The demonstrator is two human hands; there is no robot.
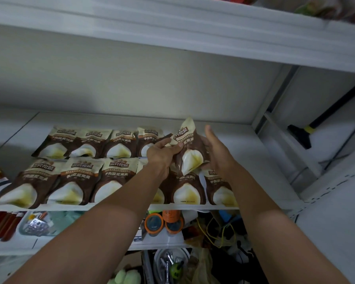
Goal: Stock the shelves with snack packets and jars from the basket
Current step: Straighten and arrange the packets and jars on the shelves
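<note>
A brown and cream snack packet point(190, 149) is held tilted above the white shelf point(260, 160), over the right end of the rows. My left hand point(161, 154) pinches its upper left edge between thumb and fingers. My right hand point(215, 151) supports its right side, thumb raised and fingers hidden behind the packet. Several matching packets point(74, 177) lie flat in two rows across the shelf, some under my arms. The basket is not in view.
The shelf's right part, beside the upright point(268, 99), is bare. A higher shelf point(193, 35) hangs overhead. Below sit orange-lidded jars point(154, 222), a clear tray point(41, 223), yellow cable point(219, 232) and clutter. A black broom point(303, 132) leans at right.
</note>
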